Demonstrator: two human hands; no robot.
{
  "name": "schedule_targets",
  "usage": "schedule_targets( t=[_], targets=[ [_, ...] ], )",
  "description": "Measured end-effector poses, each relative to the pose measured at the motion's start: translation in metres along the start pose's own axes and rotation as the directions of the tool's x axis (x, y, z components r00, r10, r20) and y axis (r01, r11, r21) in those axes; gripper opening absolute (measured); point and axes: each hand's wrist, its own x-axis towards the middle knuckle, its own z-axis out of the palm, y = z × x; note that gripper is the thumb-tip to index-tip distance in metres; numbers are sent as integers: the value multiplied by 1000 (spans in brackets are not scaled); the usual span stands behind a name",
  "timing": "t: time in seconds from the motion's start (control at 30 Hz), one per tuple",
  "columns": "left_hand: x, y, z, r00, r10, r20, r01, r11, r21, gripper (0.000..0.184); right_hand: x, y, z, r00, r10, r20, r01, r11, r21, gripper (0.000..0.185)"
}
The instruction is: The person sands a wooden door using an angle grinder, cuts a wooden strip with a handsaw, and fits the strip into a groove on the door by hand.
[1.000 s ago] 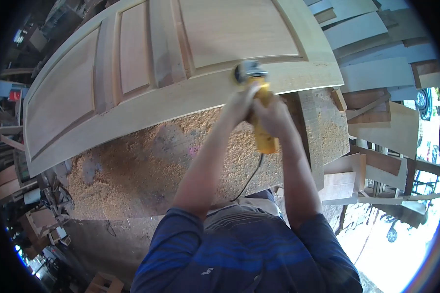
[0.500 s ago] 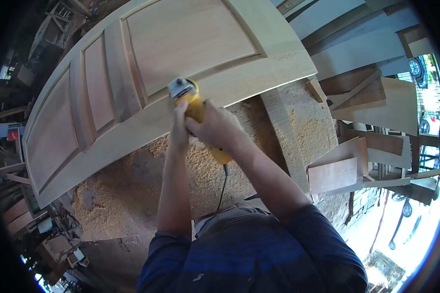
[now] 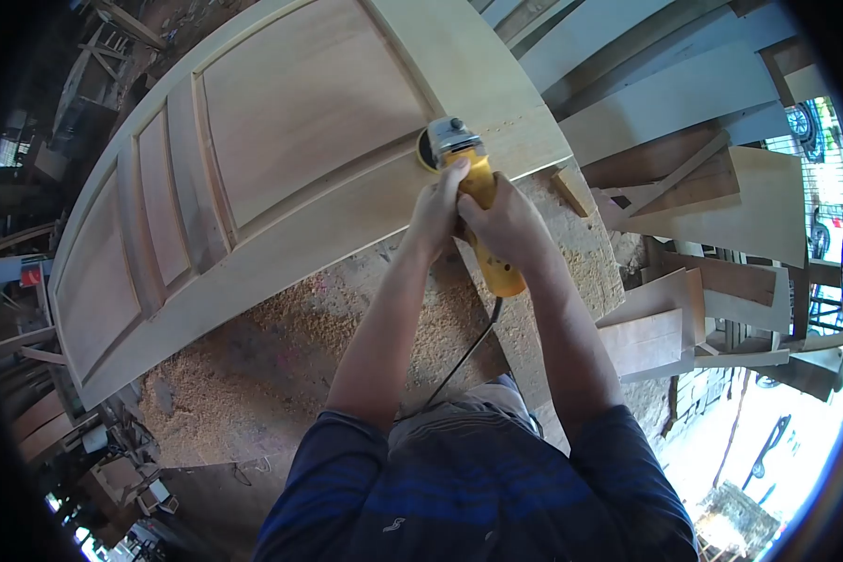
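Observation:
Both my hands are wrapped round a yellow angle grinder with a silver head. My left hand grips it near the head, its thumb along the side. My right hand closes round the body just behind. The grinder's disc sits over the near rail of a pale panelled wooden door, close to the door's right end. Whether the disc touches the wood I cannot tell. A dark cord runs from the grinder's rear toward my waist.
Under the door is a workbench strewn with wood shavings. A small wooden block lies by the door's right corner. Boards and sheets are stacked on the right, with a smaller panel below them. Scrap wood lies at the left.
Both hands and the grinder have moved right along the door's near rail, toward its right end. The grinder's head now points more to the left, and the door appears shifted slightly left in view.

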Motion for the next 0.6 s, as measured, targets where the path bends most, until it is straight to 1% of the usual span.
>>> schedule_targets(
  t=[0.03, 0.13, 0.17, 0.27, 0.3, 0.33, 0.43, 0.53, 0.57, 0.6],
  targets=[
    [6, 2, 12, 1000, 1, 6, -2, 1000, 4, 79, 6, 11, -4, 1000, -9, -15, 10, 999, 40, 69],
    [25, 9, 40, 998, -1, 55, -1, 999, 38, 79, 20, 32, -25, 998, -28, -56, 33, 996, 84, 69],
    [35, 8, 49, 997, 7, 77, -9, 999, 34, 79, 22, 36, -34, 997, -16, -76, 21, 998, 67, 68],
    [44, 18, 75, 993, -2, 118, -4, 998, 55, 78, 32, 46, -55, 995, 27, -95, -17, 994, 105, 67],
    [48, 20, 84, 992, 8, 127, -16, 998, 58, 78, 35, 51, -60, 994, 6, -107, 11, 988, 154, 65],
    [52, 22, 92, 991, 19, 135, -27, 998, 61, 78, 39, 58, -66, 992, 3, -124, 15, 990, 144, 64],
    [67, 26, 114, 982, -19, 189, -5, 992, 124, 76, 47, 75, -84, 984, -1, -178, 24, 992, 128, 60],
    [87, 24, 140, 969, -14, 245, -19, 991, 132, 76, 59, 94, -102, 981, 50, -185, -27, 992, 122, 51],
    [91, 22, 150, 969, -18, 244, -7, 995, 101, 74, 55, 94, -112, 983, 63, -172, -37, 988, 152, 51],
    [90, 22, 156, 969, -23, 247, -6, 993, 114, 74, 55, 99, -114, 983, 76, -168, -51, 988, 148, 52]
  ],
)
